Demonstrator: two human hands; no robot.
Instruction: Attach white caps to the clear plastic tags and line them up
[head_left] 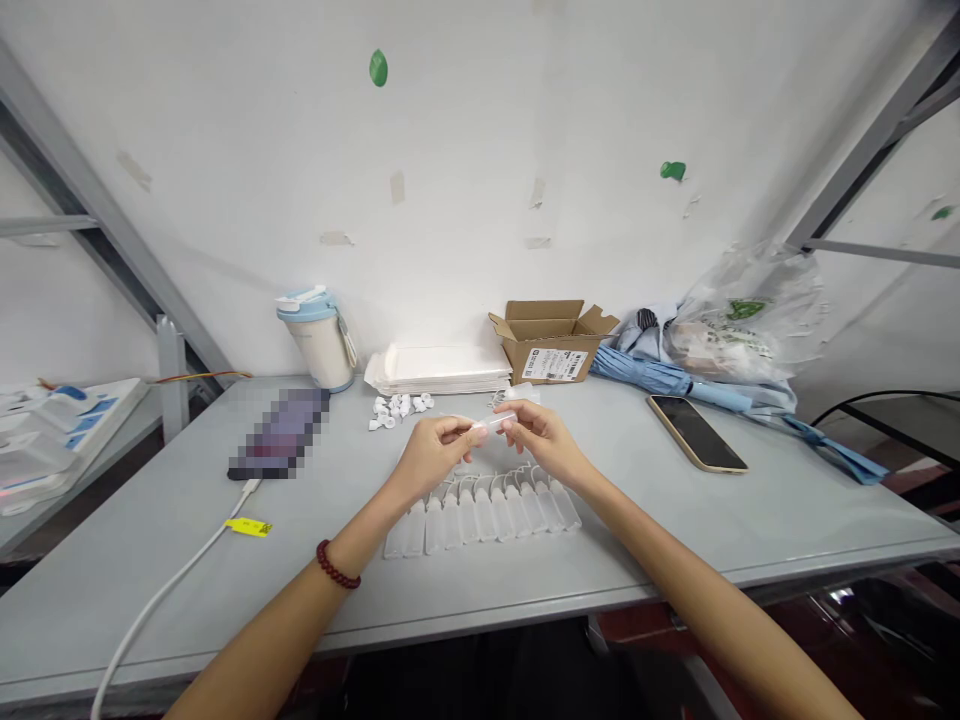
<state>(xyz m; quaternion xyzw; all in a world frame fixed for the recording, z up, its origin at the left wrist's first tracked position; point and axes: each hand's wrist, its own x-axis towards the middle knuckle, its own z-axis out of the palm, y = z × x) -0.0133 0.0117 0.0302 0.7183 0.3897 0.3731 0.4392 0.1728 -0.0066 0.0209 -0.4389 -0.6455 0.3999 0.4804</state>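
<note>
Both hands meet over the middle of the table, holding one small translucent plastic bottle (pixel 501 420) tilted sideways. My left hand (pixel 437 448) pinches its left end, where a white cap seems to be; the fingers partly hide it. My right hand (pixel 546 437) grips the clear body between thumb and fingers. Below them lies a row of several similar translucent bottles (pixel 480 518), side by side, with white caps and thin loops at their far ends. Loose white caps (pixel 397 408) are scattered beyond my left hand. Behind my right hand, more clear pieces (pixel 521 395) are partly hidden.
At the back stand a tumbler (pixel 319 340), a stack of white envelopes (pixel 442 368) and an open cardboard box (pixel 551 350). A folded blue umbrella (pixel 675 375) and a plastic bag (pixel 750 320) lie right. Phones (pixel 697 433) flank both sides; the left one has a cable (pixel 176 580).
</note>
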